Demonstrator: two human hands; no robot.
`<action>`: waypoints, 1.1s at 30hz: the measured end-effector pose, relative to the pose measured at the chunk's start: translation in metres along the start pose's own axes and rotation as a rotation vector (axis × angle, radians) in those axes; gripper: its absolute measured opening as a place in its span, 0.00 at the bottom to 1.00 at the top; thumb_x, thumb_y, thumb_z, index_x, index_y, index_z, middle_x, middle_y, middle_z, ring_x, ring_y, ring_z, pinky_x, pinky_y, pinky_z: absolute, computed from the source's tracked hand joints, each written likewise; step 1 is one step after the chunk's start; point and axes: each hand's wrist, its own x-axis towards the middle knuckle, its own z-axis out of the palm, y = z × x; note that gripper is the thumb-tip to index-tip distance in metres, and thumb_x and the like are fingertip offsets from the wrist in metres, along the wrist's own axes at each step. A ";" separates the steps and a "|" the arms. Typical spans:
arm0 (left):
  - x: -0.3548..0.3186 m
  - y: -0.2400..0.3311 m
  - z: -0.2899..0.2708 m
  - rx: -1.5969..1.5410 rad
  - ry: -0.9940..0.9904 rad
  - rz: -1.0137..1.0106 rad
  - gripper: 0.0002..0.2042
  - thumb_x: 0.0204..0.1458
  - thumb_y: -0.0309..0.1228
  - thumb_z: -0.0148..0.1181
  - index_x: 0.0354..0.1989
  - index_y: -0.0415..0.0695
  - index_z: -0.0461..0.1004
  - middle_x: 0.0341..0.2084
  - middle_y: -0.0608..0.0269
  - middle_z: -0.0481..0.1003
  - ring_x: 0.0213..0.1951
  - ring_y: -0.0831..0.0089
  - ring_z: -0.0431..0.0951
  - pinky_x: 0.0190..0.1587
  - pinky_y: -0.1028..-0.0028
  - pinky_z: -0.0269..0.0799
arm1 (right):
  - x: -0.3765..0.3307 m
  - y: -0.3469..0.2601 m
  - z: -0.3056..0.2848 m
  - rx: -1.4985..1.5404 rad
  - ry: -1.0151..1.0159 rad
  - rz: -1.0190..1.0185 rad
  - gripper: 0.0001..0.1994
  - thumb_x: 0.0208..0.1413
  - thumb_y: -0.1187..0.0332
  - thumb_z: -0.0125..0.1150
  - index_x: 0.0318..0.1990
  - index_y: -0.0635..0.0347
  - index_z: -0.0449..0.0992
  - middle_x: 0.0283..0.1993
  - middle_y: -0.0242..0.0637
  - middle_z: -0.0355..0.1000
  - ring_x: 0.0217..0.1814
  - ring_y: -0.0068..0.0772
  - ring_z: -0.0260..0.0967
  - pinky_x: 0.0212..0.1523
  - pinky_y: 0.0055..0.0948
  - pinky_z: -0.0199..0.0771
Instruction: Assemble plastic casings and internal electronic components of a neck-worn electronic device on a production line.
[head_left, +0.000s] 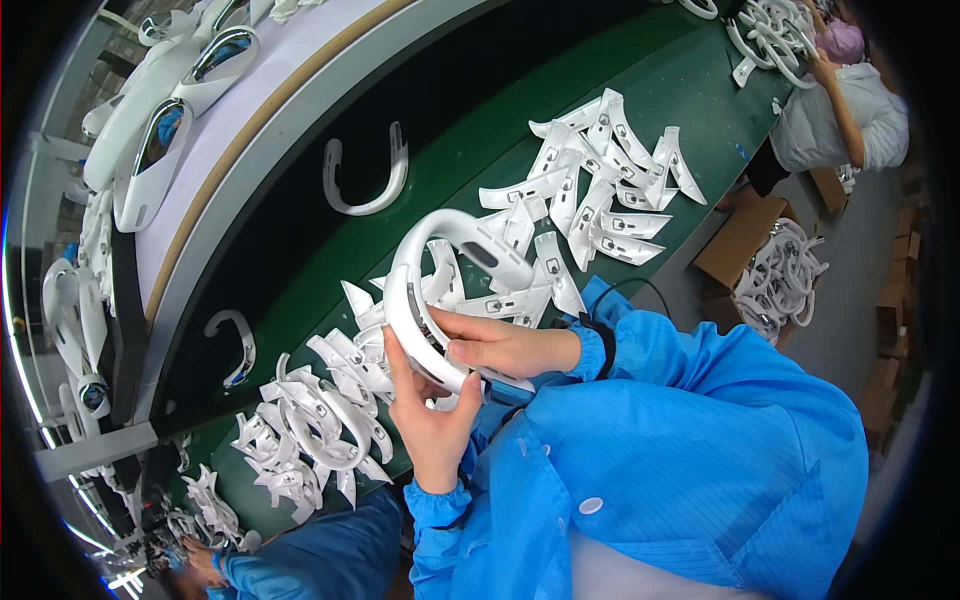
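In front of my chest is a white U-shaped neck fan [407, 290], its curve toward the belt and its far arm showing a dark oval slot. My left hand [430, 415] grips its near arm from the left, thumb and fingers on opposite edges. My right hand [515, 345] is closed on the same arm from the right, fingers reaching to its inner side. Part of that arm is hidden by my hands. A small blue block [508, 388] shows by its near end; what it is I cannot tell. Behind lie white curved shell pieces [560, 270].
A green work surface [690, 95] carries a heap of shell pieces [620, 150] and more neck fans [325, 425] at left. Single U-shaped parts [370, 207] lie beyond. A carton [735, 245] of parts stands right. Co-workers [310, 550] are at lower left and upper right.
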 end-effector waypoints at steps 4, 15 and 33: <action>-0.001 0.010 0.001 -0.086 0.033 -0.072 0.42 0.40 0.19 0.57 0.66 0.42 0.41 0.34 0.55 0.74 0.31 0.76 0.74 0.32 0.80 0.70 | 0.000 0.007 0.001 0.062 0.069 -0.007 0.30 0.63 0.62 0.39 0.66 0.62 0.35 0.68 0.39 0.42 0.69 0.29 0.40 0.65 0.27 0.42; -0.003 0.016 0.001 0.298 0.034 -0.058 0.42 0.43 0.24 0.60 0.65 0.39 0.41 0.24 0.53 0.75 0.23 0.74 0.75 0.25 0.78 0.70 | 0.002 0.007 0.008 -0.004 0.091 -0.006 0.29 0.64 0.65 0.37 0.67 0.57 0.33 0.69 0.37 0.39 0.69 0.28 0.39 0.65 0.26 0.43; 0.054 -0.038 -0.041 -0.760 0.140 -0.618 0.28 0.59 0.51 0.27 0.63 0.47 0.49 0.29 0.53 0.73 0.28 0.63 0.74 0.34 0.67 0.70 | -0.005 0.011 0.027 -0.675 -0.116 0.153 0.35 0.56 0.70 0.48 0.65 0.65 0.33 0.48 0.61 0.62 0.45 0.57 0.66 0.46 0.42 0.66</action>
